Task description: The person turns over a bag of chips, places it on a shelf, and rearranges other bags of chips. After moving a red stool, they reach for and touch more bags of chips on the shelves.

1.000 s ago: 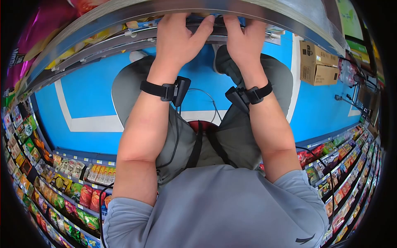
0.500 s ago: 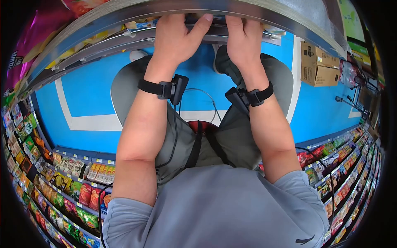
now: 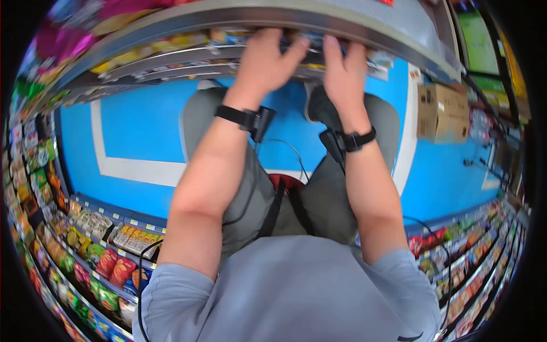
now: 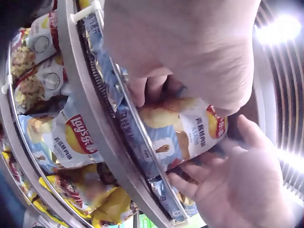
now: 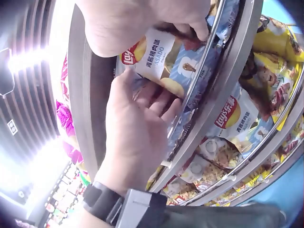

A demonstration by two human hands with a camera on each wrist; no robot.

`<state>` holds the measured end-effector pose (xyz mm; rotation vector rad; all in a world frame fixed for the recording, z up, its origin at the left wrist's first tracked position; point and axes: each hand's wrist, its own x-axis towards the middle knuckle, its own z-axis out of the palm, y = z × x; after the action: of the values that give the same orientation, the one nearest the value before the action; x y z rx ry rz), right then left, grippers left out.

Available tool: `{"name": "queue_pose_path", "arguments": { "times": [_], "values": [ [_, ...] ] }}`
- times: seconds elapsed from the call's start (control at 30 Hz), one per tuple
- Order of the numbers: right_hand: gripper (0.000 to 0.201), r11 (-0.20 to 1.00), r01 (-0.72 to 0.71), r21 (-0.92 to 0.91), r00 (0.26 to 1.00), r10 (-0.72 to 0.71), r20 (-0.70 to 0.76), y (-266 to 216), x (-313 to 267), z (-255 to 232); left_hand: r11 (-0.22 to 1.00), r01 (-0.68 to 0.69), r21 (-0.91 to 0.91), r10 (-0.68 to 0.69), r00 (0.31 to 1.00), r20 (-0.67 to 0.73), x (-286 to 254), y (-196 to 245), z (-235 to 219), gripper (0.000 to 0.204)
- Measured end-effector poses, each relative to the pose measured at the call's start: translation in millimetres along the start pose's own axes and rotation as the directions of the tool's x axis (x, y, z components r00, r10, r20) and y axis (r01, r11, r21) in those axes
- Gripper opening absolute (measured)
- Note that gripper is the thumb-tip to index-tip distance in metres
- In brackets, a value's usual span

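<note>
Both hands reach under a shelf's front edge to one blue-and-white Lay's chip bag (image 4: 192,126), which stands behind a metal rail. My left hand (image 3: 262,65) is at one side of it, its loosely bent fingers against the bag's edge. In the right wrist view this left hand (image 5: 142,123) has its thumb raised beside the bag's top. On the opposite side my right hand (image 3: 345,77) touches the bag with spread, relaxed fingers. From the left wrist view, the right hand (image 4: 242,183) shows its palm, thumb apart. In the head view the fingertips are partly hidden.
A lower shelf holds another Lay's bag (image 5: 230,114) and yellow snack bags (image 4: 78,190). The upper shelf edge (image 3: 228,16) overhangs the hands. Cardboard boxes (image 3: 441,114) stand on the blue floor to the right. Snack racks (image 3: 108,259) line the area behind the person.
The head view has shifted and blurred, with the shelf and hands lower in it and the left hand further right. Both hands stay at the shelf, their fingers now showing slightly more.
</note>
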<state>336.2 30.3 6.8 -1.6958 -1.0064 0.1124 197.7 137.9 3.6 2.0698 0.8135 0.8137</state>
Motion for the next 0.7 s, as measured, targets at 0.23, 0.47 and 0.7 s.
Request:
{"name": "queue_pose_path", "arguments": {
  "times": [0.23, 0.47, 0.7],
  "values": [
    [0.035, 0.952, -0.288, 0.103, 0.949, 0.27, 0.164, 7, -24, -34, 1.0, -0.001, 0.018, -0.006, 0.935, 0.354, -72, 50, -129, 0.05],
    [0.021, 0.977, -0.132, -0.167, 0.852, 0.198, 0.484, -53, -39, -94, 0.896, 0.355, 0.268, -0.4, 0.907, 0.135, -240, -26, -244, 0.041],
    [0.035, 0.9, -0.299, -0.317, 0.566, 0.435, 0.7, -62, -96, -91, 0.597, 0.784, 0.169, -0.663, 0.364, 0.655, -492, -142, -157, 0.042]
  ]
}}
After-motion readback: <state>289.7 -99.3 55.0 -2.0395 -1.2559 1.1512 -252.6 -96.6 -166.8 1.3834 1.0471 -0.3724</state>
